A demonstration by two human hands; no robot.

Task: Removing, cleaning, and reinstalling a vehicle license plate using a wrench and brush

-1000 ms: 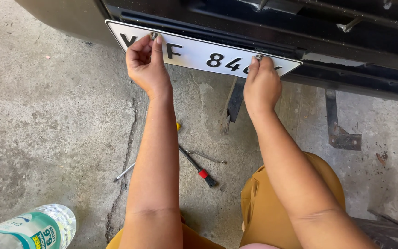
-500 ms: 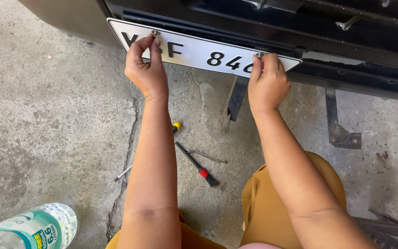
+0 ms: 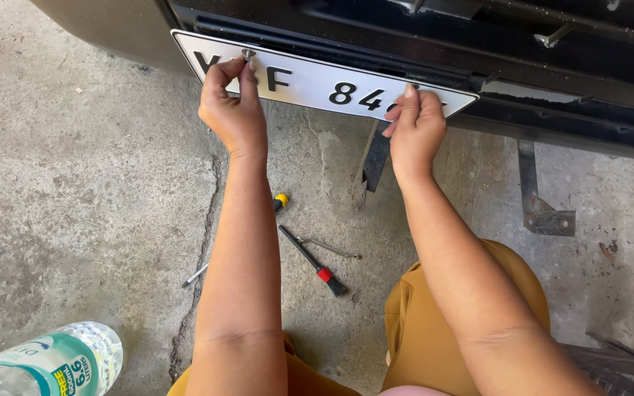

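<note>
Pinching a screw (image 3: 247, 54) at your left hand (image 3: 232, 110) fingertips, on the licence plate (image 3: 310, 81) top-left corner. Plate's long axis runs sideways, left hand to right hand (image 3: 416, 128); right fingers curl closed over its far end. Left hand sits nearer the screw.

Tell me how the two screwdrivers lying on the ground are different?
The yellow-handled screwdriver is mostly hidden behind the left forearm, with only its handle end and its shaft tip showing; the red-and-black screwdriver lies in full view between the arms. The yellow-handled one's tip points down-left, the red-and-black one's up-left. Both lie flat on the concrete floor, touched by neither hand.
</note>
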